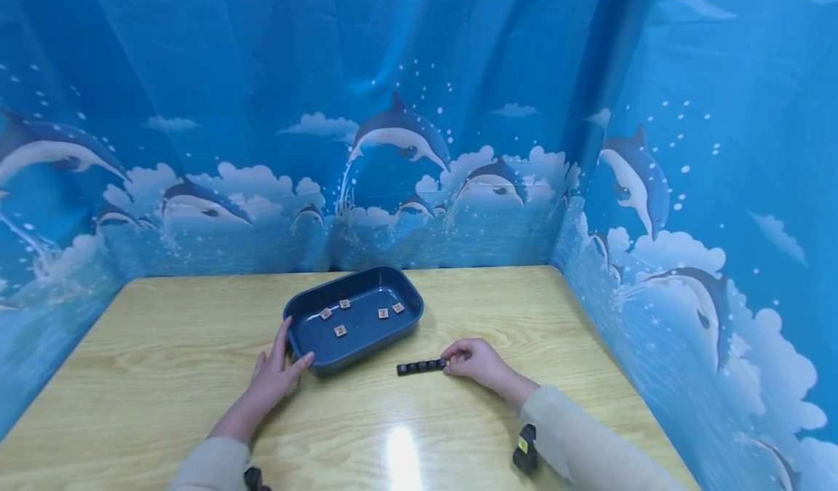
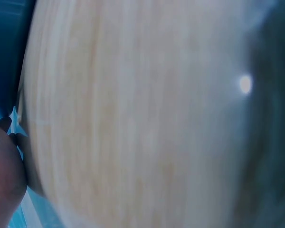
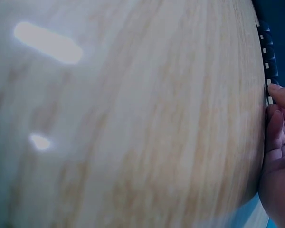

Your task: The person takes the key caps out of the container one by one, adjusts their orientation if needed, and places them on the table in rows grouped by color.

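At the centre of the frame, on a pale yellow wood-grain tabletop [image 1: 183,338]: one dark blue rectangular tray with rounded corners and raised walls [image 1: 369,347], set slantwise, its right end farther up the frame.

Inside the tray: five small square pale tiles with dark marks [image 1: 340,330], lying loose and apart on its floor; the walls presumably serve to keep them together.

At the tray's lower left corner: a left hand [image 1: 273,380], thumb and fingers spread, fingers towards the left wall, thumb at the near wall. The hold looks like a light bracing one, the corner fitting the gap between thumb and fingers. Left wrist view: hand only partly visible at the lower left, fingertips not readable.

Lower centre, just below the tray's right end and apart from it: one straight row of small black block-like pieces [image 1: 419,366], flat on the tabletop; in the right wrist view pale squares show along one side.

At the row's right end: a right hand [image 1: 481,364], thumb and fingertips pinched together on the end of the row, perhaps because that end is the nearest grip. Whether a separate small piece sits between the fingertips: cannot tell.
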### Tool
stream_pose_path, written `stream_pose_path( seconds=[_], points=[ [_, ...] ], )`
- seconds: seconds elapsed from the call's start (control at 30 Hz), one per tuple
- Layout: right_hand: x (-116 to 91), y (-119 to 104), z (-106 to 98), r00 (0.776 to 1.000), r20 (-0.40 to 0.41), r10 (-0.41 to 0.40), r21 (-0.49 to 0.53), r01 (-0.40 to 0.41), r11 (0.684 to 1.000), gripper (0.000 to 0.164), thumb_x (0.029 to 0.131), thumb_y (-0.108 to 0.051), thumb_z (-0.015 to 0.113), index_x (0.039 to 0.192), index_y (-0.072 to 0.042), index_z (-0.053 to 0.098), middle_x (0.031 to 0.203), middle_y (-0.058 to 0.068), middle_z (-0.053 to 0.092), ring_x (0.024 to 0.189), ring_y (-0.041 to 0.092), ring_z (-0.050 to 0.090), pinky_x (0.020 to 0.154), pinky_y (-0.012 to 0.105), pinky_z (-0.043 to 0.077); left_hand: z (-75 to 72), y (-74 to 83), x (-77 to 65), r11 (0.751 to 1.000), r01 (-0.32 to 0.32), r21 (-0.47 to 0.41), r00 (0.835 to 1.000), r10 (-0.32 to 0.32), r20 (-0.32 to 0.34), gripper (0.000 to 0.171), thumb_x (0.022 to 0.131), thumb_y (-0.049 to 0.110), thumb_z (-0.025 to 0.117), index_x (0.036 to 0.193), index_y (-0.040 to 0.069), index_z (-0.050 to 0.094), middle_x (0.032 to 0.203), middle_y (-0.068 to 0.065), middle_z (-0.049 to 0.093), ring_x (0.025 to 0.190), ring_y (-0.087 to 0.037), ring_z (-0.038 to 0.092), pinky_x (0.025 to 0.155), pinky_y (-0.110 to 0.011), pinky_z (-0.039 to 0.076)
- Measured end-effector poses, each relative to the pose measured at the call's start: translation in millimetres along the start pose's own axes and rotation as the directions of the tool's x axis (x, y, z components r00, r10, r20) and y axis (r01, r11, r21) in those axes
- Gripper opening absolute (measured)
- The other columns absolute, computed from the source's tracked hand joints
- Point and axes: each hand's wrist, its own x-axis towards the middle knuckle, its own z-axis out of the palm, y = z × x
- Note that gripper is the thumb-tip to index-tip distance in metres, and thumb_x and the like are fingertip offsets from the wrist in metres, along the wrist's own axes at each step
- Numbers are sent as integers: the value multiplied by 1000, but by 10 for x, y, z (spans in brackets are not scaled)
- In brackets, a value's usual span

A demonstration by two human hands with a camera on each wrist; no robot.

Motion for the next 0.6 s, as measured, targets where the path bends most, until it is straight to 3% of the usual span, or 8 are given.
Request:
stream_pose_path(
  seconds=[0.6],
  points=[
    [-8,7,-14,1000,7,-15,-22,15,1000,22,79,-9,79,100,-6,73,81,0,64,75,15,58,68,27,52,-12,-5,7,1000,-16,1,1000,16,10,90,99,49,49,155,23,-17,157,-28,2,140,-53,-12,110,-60,-15]
  ],
)
